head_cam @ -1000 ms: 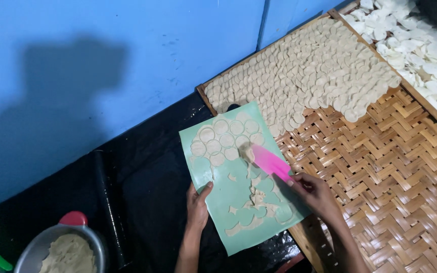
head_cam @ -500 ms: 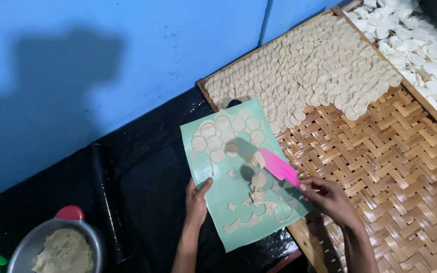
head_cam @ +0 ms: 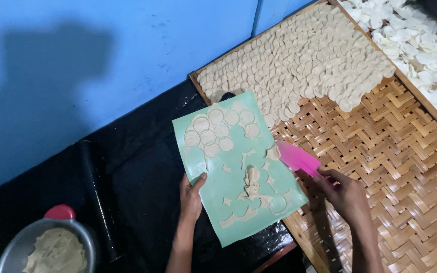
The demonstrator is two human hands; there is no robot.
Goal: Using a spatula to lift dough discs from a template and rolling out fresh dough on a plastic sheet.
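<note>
My left hand [head_cam: 191, 198] grips the left edge of a light green flexible mat [head_cam: 236, 164], thumb on top. The mat carries thin round dough discs at its far end and a scraped-up lump of dough scraps [head_cam: 252, 183] near its middle. My right hand [head_cam: 346, 194] holds a pink plastic scraper [head_cam: 297, 157] whose blade lies at the mat's right edge, over the woven bamboo tray [head_cam: 395, 151].
Many pale dough discs [head_cam: 299, 60] cover the far part of the bamboo tray. A second tray of white pieces [head_cam: 421, 35] lies at the top right. A metal bowl of dough [head_cam: 51, 250] with a red object behind it sits at bottom left on black plastic sheet [head_cam: 127, 167]. A blue wall rises behind.
The pink scraper has moved from the mat's middle to its right edge. Dough scraps are gathered into a lump near the mat's centre. My left hand keeps its hold.
</note>
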